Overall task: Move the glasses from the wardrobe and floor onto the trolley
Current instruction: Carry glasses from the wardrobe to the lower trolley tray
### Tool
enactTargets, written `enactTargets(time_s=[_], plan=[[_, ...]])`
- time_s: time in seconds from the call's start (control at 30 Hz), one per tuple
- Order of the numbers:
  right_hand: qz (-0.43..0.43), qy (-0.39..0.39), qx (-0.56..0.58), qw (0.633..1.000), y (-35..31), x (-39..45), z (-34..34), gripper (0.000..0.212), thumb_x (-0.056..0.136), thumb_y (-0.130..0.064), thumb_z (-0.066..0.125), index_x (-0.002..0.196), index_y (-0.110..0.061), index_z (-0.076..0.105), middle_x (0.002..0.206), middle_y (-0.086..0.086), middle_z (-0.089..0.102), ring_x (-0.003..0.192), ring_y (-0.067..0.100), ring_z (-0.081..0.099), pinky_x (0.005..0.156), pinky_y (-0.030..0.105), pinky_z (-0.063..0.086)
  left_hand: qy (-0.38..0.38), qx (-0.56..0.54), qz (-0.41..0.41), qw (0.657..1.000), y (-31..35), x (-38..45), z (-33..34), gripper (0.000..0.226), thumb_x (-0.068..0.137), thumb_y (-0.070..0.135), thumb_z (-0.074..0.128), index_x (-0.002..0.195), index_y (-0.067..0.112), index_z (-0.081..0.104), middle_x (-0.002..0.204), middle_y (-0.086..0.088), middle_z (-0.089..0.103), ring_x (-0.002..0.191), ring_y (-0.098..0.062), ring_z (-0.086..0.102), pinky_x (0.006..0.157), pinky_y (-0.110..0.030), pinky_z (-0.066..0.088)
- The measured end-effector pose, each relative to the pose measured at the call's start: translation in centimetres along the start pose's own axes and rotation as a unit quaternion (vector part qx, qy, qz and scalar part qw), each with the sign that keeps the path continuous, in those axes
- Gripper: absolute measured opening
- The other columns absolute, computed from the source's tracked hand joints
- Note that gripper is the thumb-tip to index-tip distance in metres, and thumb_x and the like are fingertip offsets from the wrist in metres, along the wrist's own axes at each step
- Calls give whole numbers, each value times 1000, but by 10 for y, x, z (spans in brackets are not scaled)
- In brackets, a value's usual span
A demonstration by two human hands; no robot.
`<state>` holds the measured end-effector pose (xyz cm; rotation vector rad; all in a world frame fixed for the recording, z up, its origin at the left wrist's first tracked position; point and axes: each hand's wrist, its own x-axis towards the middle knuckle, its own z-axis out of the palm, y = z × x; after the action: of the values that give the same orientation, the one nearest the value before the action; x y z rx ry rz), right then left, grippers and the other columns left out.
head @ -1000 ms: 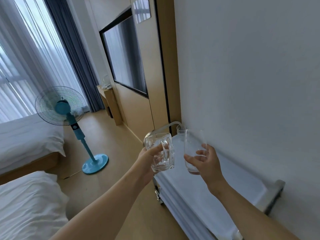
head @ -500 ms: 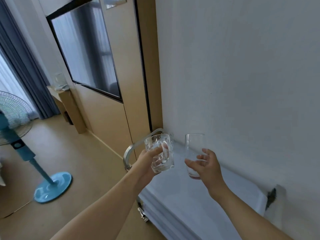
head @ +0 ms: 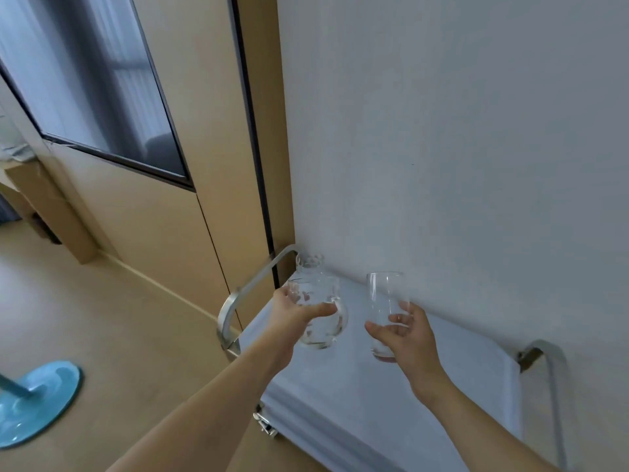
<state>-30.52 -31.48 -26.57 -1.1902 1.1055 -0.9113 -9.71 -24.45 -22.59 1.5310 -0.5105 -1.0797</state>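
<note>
**Two glasses over the trolley, ready to set down**

Head view shows me both hands out over the trolley (head: 401, 386), which stands against the white wall. My left hand (head: 292, 318) wraps its fingers and thumb round a handled glass mug (head: 320, 315). My right hand (head: 408, 332) curls round a tall straight tumbler (head: 386, 311), upright, fingers behind it and thumb in front. Both appear to hang above the white top, not yet resting on it. A third glass (head: 309, 264) stands at the far corner by the metal handle (head: 252, 294). I judge this the placing step. Next I need to lower each glass level, clear of that third one, then ease my fingers off.
</note>
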Motion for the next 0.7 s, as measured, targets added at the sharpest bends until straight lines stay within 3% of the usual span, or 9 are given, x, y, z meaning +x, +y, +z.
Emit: enactTargets(time_s=[0.17,0.3,0.37,0.43,0.57,0.7], plan=[[13,20,7,1000,16,35,1,83,67,-22,95,135,-27,49,118,5,56,107,26,65,67,48,63,-17,42,-5,999,-20,46,3,80,53,25,100,107,37,42,118,5,60,101,-10,61,70,-28,48],[15,28,4,999,31,70,3,82,67,-26,94,135,-30,49,117,0,57,105,20,66,62,37,62,-36,93,-17,995,-37,85,8,109,51,32,101,136,35,33,132,2,53,118,-17,56,100,-44,50],[23,32,3,999,41,87,5,81,67,-25,95,134,-32,49,117,-1,57,106,18,64,62,37,62,-57,130,-20,990,-42,104,14,115,54,40,100,145,38,28,137,1,49,125,-19,53,106,-44,47],[37,44,12,998,49,104,5,81,66,-23,95,132,-33,49,117,-1,57,107,17,61,62,40,63,-68,173,-24,982,-45,123,23,110,57,44,98,143,37,30,135,2,49,124,-17,52,101,-38,47],[46,59,17,997,60,134,2,81,66,-25,96,130,-36,48,118,-5,56,107,10,59,55,28,58,-71,281,5,957,-53,161,41,109,49,38,100,135,39,32,125,6,52,112,-9,55,82,-24,51],[49,71,6,996,72,155,-5,81,65,-26,96,129,-40,48,118,-8,56,94,-2,61,55,28,58,-83,372,36,924,-67,195,64,122,46,37,99,144,40,26,128,6,48,119,-14,51,87,-26,49]])
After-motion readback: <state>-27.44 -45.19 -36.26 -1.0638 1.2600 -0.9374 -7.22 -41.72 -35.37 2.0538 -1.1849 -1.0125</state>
